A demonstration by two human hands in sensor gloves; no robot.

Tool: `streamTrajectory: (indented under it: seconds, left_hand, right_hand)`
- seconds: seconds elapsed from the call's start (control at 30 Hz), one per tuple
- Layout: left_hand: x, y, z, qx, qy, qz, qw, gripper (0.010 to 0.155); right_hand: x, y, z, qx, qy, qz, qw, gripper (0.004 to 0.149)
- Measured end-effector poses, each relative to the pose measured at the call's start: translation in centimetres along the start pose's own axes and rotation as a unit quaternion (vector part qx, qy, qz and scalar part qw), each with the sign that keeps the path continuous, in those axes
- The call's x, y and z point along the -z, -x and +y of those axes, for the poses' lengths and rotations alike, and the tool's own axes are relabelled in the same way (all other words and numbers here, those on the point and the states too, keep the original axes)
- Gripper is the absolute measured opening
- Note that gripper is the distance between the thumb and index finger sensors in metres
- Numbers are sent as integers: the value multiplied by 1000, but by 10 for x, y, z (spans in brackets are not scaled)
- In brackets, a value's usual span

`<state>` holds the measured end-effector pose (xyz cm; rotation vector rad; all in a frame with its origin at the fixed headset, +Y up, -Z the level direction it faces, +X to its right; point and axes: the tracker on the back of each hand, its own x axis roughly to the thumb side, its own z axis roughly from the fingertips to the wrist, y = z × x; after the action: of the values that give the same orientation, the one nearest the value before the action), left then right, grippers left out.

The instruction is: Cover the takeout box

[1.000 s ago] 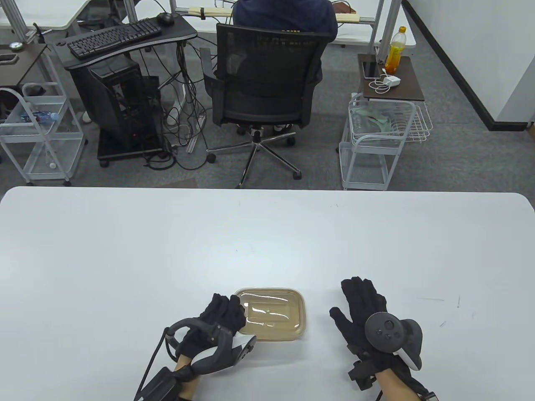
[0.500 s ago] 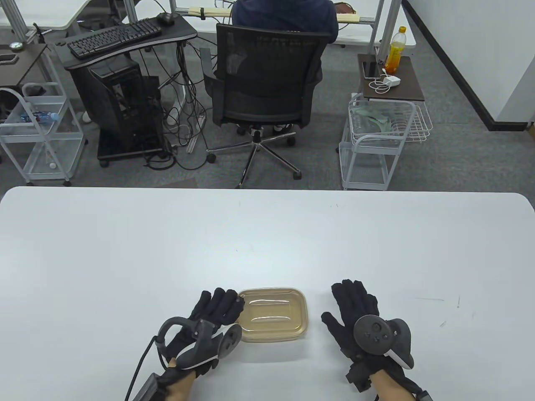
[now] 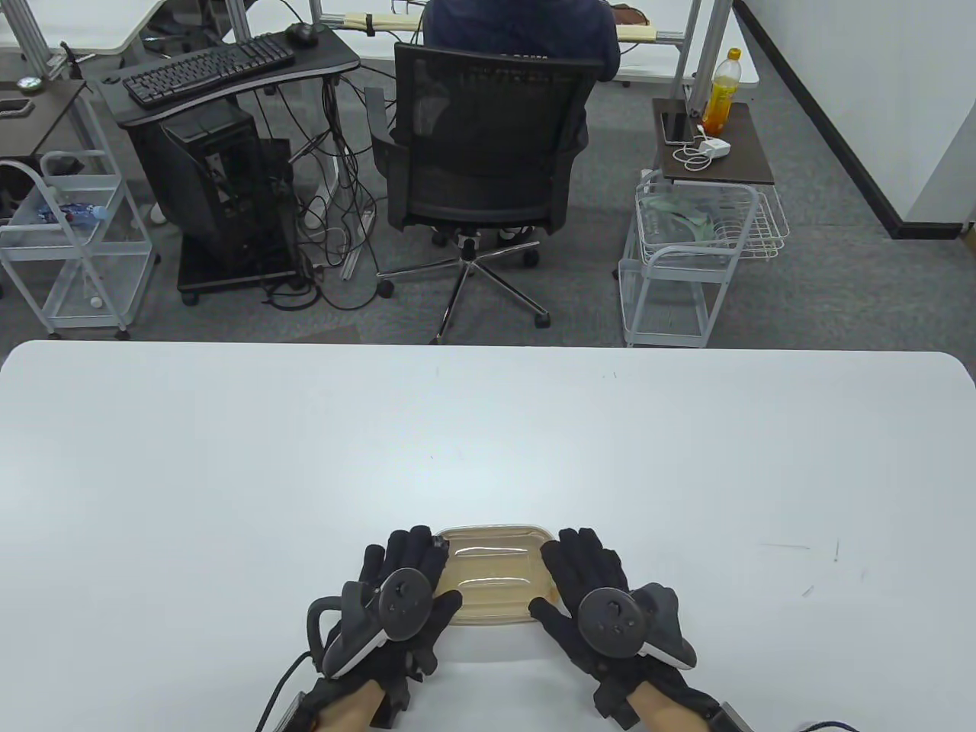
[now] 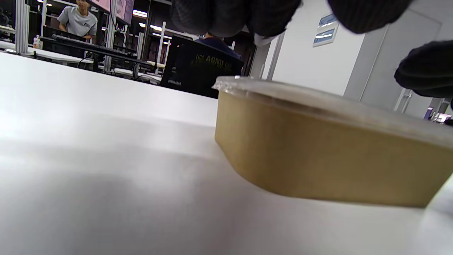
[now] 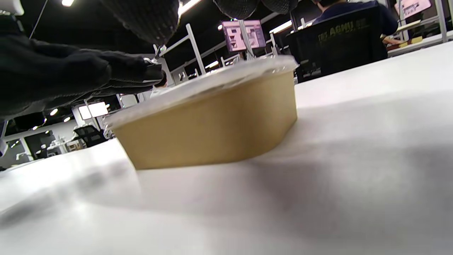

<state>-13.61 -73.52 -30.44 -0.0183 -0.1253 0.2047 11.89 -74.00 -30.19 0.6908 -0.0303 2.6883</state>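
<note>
I see the takeout box (image 3: 494, 576), clear lid (image 3: 492, 553) on, near the table's (image 3: 229, 473) front edge; left hand (image 3: 408, 587) and right hand (image 3: 583, 583) flank it, fingers spread, gripping nothing.

Left hand (image 3: 408, 587) and right hand (image 3: 587, 595) flank the lidded takeout box (image 3: 494, 572), fingers over its ends, on white table (image 3: 229, 473).

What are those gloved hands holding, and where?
Both hands rest on the takeout box's clear lid: left hand on its left edge, right hand on its right.
</note>
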Motion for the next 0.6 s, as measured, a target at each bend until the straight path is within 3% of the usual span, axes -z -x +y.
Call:
streamTrajectory:
  seconds: [0.2,0.6]
  left_hand:
    - [4,-7,-13,3,55,13,998,71]
    - [8,-10,-23,-2,76,20,997,72]
  right_hand:
    - [5,-5,12,-6,-34,-9,999,70]
    - [5,-8,21,-23,-58,7,998,65]
